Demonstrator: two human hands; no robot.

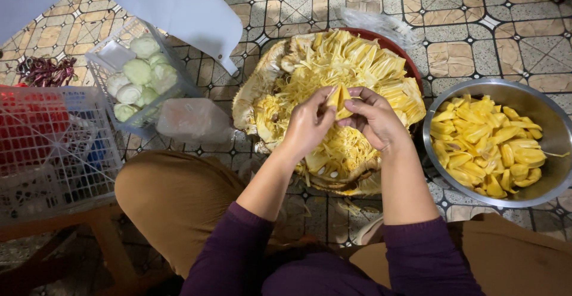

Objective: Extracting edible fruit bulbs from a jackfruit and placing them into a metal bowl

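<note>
Now Opening a Jackfruit Pod

Both hands, left hand point(308, 124) and right hand point(374, 117), pinch one yellow pod point(338, 98) over the cut jackfruit point(298, 75), fingers clamped on it. Judged mid-split; next, the freed flesh likely suits the steel bowl point(551, 123).

A yellow jackfruit pod point(339, 98), partly split open, is pinched upright between the left hand point(308, 124) and right hand point(374, 117), both gripping it.

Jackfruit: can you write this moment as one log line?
left hand + right hand: holding jackfruit pod | over opened jackfruit | steel bowl: peeled pods
</note>
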